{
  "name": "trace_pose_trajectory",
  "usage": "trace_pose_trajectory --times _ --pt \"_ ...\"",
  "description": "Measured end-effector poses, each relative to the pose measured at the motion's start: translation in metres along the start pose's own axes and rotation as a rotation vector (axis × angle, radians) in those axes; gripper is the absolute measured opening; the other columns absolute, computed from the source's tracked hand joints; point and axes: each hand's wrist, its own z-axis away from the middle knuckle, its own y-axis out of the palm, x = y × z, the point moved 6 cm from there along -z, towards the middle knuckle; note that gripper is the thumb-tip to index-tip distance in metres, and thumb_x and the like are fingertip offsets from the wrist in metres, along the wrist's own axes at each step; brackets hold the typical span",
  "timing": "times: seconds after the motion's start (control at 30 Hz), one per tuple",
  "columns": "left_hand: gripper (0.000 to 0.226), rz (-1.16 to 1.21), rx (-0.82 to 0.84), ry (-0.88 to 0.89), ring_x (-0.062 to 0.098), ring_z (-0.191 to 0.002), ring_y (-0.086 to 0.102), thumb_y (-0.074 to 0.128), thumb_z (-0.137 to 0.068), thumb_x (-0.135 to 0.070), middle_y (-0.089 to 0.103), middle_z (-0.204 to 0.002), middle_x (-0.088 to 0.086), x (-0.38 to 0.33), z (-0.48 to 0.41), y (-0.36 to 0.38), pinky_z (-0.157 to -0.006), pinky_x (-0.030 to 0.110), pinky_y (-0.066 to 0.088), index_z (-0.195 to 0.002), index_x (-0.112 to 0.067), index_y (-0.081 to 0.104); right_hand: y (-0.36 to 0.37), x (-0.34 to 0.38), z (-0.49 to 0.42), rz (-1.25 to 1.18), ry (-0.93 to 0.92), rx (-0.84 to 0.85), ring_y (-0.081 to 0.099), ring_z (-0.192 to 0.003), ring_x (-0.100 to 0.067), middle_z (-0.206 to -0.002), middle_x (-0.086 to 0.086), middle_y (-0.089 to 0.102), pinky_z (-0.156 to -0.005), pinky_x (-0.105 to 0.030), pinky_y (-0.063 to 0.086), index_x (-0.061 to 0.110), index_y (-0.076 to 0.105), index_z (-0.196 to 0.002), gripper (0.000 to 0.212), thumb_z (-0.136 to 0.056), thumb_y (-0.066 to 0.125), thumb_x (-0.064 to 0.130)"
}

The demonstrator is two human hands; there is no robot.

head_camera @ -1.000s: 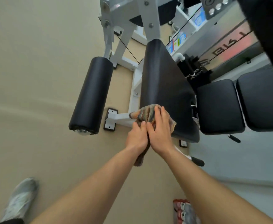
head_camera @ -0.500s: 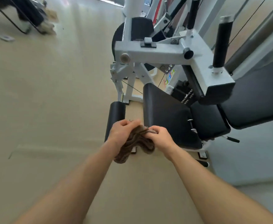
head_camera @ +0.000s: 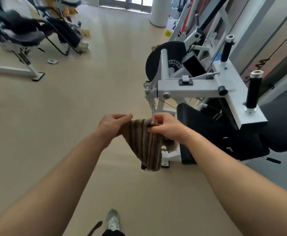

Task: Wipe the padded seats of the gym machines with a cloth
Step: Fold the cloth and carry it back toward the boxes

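A brown striped cloth hangs in the air between my two hands, spread along its top edge and drooping to a point below. My left hand pinches its left corner. My right hand grips its right corner, with a bunched part tucked under the palm. Just to the right and lower sits the black padded seat of a white gym machine; the cloth is off the pad, held to its left.
The machine's white frame carries two upright black handles and a black disc. A darker pad lies at the right edge. Another bench with dark clothing stands far left. Beige floor spreads between; my shoe is below.
The cloth came off the seat pad, was bunched between both hands, and now hangs stretched open. My view lifted from the pad to the room and the machine's top.
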Motion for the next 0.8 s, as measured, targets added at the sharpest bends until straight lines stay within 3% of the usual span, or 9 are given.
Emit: trace_pose_trajectory --times 0.1,0.23,0.33,0.43,0.6,0.7,0.8 --pt "0.004 -0.037 -0.012 0.08 0.017 -0.08 0.063 0.074 -0.088 -0.016 0.067 -0.082 0.003 -0.038 -0.02 -0.046 -0.076 0.034 0.058 -0.088 -0.015 0.071 0.003 0.022 -0.031 0.138 0.054 0.021 0.067 -0.096 -0.028 -0.096 -0.011 0.067 -0.092 -0.05 0.055 0.016 0.061 -0.09 0.023 -0.083 0.077 0.031" --pt "0.004 -0.082 -0.101 0.175 0.022 -0.082 0.066 0.069 -0.091 -0.02 0.072 -0.095 0.008 -0.078 -0.052 -0.1 -0.083 0.047 0.058 -0.091 -0.024 0.068 0.008 0.039 -0.064 0.138 0.129 -0.003 0.068 -0.097 -0.028 -0.096 -0.012 0.071 -0.089 -0.043 0.056 0.009 0.066 -0.091 0.026 -0.086 0.075 0.033" --pt "0.005 -0.248 -0.196 0.26 0.018 -0.088 0.07 0.07 -0.088 -0.03 0.075 -0.096 0.001 -0.099 -0.078 -0.14 -0.087 0.041 0.058 -0.093 -0.029 0.069 0.012 0.048 -0.088 0.067 0.146 -0.048 0.067 -0.101 -0.03 -0.101 -0.014 0.07 -0.091 -0.042 0.056 0.007 0.066 -0.099 0.023 -0.088 0.074 0.025" --pt "0.015 -0.36 -0.312 0.295 0.016 -0.092 0.07 0.069 -0.091 -0.031 0.074 -0.095 -0.003 -0.116 -0.102 -0.18 -0.088 0.037 0.057 -0.102 -0.022 0.072 0.014 0.061 -0.114 -0.101 0.142 -0.134 0.069 -0.102 -0.027 -0.106 -0.014 0.07 -0.092 -0.042 0.058 0.006 0.066 -0.106 0.025 -0.086 0.076 0.018" --pt "0.007 -0.178 -0.459 0.214 0.021 -0.089 0.07 0.072 -0.086 -0.032 0.071 -0.089 -0.004 -0.123 -0.149 -0.238 -0.083 0.044 0.06 -0.084 -0.028 0.067 0.014 0.089 -0.167 -0.576 0.1 -0.322 0.071 -0.099 -0.027 -0.103 -0.012 0.074 -0.092 -0.043 0.056 0.007 0.067 -0.102 0.01 -0.093 0.067 0.011" --pt "0.007 0.017 -0.387 0.137 0.021 -0.084 0.069 0.075 -0.085 -0.026 0.071 -0.089 -0.001 -0.123 -0.179 -0.243 -0.076 0.043 0.062 -0.087 -0.024 0.069 0.022 0.108 -0.209 -0.754 0.081 -0.375 0.071 -0.092 -0.02 -0.093 -0.005 0.076 -0.085 -0.038 0.054 0.01 0.069 -0.104 0.013 -0.1 0.058 0.015" --pt "0.012 0.146 -0.249 0.073 0.02 -0.073 0.069 0.076 -0.085 -0.015 0.07 -0.087 0.006 -0.131 -0.209 -0.226 -0.064 0.031 0.059 -0.094 -0.011 0.068 0.032 0.134 -0.259 -0.709 0.055 -0.383 0.072 -0.092 -0.018 -0.094 -0.004 0.076 -0.077 -0.031 0.055 0.011 0.071 -0.107 0.017 -0.101 0.056 0.018"
